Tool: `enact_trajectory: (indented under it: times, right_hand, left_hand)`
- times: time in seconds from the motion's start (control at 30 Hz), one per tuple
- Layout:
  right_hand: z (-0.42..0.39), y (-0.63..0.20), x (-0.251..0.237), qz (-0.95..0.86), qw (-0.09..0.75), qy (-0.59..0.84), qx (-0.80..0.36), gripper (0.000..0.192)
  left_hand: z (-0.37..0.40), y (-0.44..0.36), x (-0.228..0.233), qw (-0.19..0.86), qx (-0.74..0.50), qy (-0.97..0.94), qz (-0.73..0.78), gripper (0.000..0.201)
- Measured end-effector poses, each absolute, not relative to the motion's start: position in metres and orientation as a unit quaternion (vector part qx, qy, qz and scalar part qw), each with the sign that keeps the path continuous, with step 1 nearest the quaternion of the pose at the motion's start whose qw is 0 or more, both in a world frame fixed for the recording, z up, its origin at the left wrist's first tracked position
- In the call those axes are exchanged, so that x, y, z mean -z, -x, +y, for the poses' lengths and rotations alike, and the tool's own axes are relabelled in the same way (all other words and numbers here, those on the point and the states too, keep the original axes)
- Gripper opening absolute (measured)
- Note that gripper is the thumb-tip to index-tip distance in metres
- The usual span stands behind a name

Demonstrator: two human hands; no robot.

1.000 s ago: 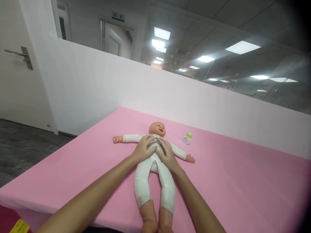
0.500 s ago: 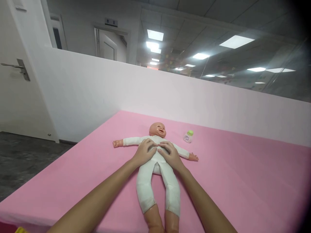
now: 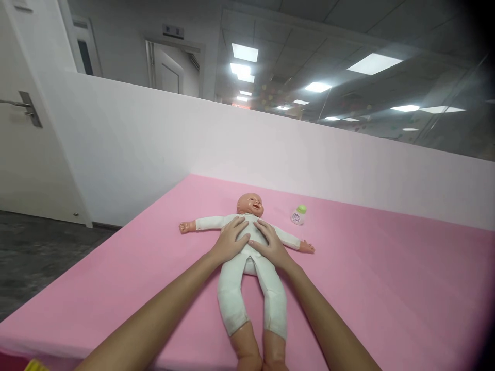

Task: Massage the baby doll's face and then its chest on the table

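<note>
A baby doll (image 3: 251, 288) in a white suit lies on its back on the pink mat (image 3: 386, 288), arms spread, head toward the far wall. My left hand (image 3: 229, 240) rests flat on the left side of its chest and belly, fingers apart. My right hand (image 3: 270, 243) lies flat on the right side of the torso, fingertips near the left hand. Neither hand grips anything. A small bottle with a green cap (image 3: 298, 215) stands on the mat beyond the doll's right-side arm.
A low white partition wall (image 3: 309, 154) runs behind the mat, with glass above it. A white door with a metal handle (image 3: 23, 108) is at the far left. Dark floor (image 3: 34, 247) lies left of the mat's edge.
My fingers have shifted slightly over the doll's torso, curling a little and then flattening. The view has tilted a bit. The doll and bottle stay in place.
</note>
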State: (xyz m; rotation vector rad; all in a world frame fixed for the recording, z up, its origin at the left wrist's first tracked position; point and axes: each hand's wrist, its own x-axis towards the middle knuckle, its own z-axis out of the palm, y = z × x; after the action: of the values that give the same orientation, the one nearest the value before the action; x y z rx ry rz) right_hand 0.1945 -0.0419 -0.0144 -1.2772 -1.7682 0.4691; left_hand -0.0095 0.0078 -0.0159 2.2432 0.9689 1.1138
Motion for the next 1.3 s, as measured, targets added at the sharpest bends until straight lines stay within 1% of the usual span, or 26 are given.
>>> enact_trajectory:
  times: [0.2, 0.3, 0.4, 0.5, 0.6, 0.67, 0.73, 0.77, 0.83, 0.97, 1.07, 1.2, 1.3]
  right_hand:
    - [-0.043, -0.192, 0.011, -0.720, 0.467, 0.490, -0.156, 0.039]
    - [-0.043, -0.190, 0.009, -0.719, 0.490, 0.478, -0.121, 0.027]
    - [-0.043, -0.189, 0.007, -0.712, 0.515, 0.468, -0.097, 0.017]
    - [-0.043, -0.187, 0.006, -0.703, 0.524, 0.470, -0.103, 0.017]
    - [-0.043, -0.186, 0.007, -0.701, 0.528, 0.471, -0.091, 0.015]
    - [-0.042, -0.186, 0.009, -0.703, 0.527, 0.470, -0.082, 0.022]
    - [-0.042, -0.187, 0.011, -0.705, 0.521, 0.474, -0.086, 0.033]
    - [-0.042, -0.188, 0.012, -0.705, 0.518, 0.475, -0.090, 0.035]
    - [-0.041, -0.190, 0.012, -0.710, 0.510, 0.475, -0.099, 0.033]
    - [-0.040, -0.193, 0.010, -0.718, 0.511, 0.464, -0.089, 0.020]
    - [-0.040, -0.192, 0.008, -0.717, 0.522, 0.455, -0.079, 0.013]
    - [-0.042, -0.189, 0.007, -0.718, 0.533, 0.441, -0.076, 0.008]
    - [-0.042, -0.189, 0.007, -0.722, 0.534, 0.436, -0.065, 0.007]
  left_hand:
    - [0.005, 0.012, 0.008, 0.208, -0.415, -0.825, 0.321, 0.029]
    - [-0.001, 0.012, 0.000, 0.206, -0.420, -0.822, 0.323, 0.018]
    - [-0.005, 0.012, -0.005, 0.201, -0.430, -0.819, 0.323, 0.012]
    - [-0.005, 0.011, -0.003, 0.194, -0.433, -0.818, 0.326, 0.016]
    - [0.000, 0.011, 0.005, 0.189, -0.424, -0.820, 0.335, 0.034]
    - [0.004, 0.011, 0.011, 0.193, -0.409, -0.823, 0.344, 0.043]
    - [0.005, 0.011, 0.014, 0.199, -0.397, -0.825, 0.349, 0.046]
    - [0.005, 0.011, 0.014, 0.202, -0.396, -0.826, 0.348, 0.045]
    - [0.004, 0.011, 0.011, 0.206, -0.401, -0.827, 0.336, 0.040]
    - [-0.002, 0.012, 0.000, 0.211, -0.420, -0.828, 0.306, 0.023]
    - [-0.005, 0.012, -0.004, 0.208, -0.435, -0.823, 0.301, 0.015]
    - [-0.006, 0.011, -0.005, 0.196, -0.440, -0.823, 0.301, 0.008]
    - [-0.007, 0.011, -0.007, 0.192, -0.438, -0.825, 0.301, 0.007]
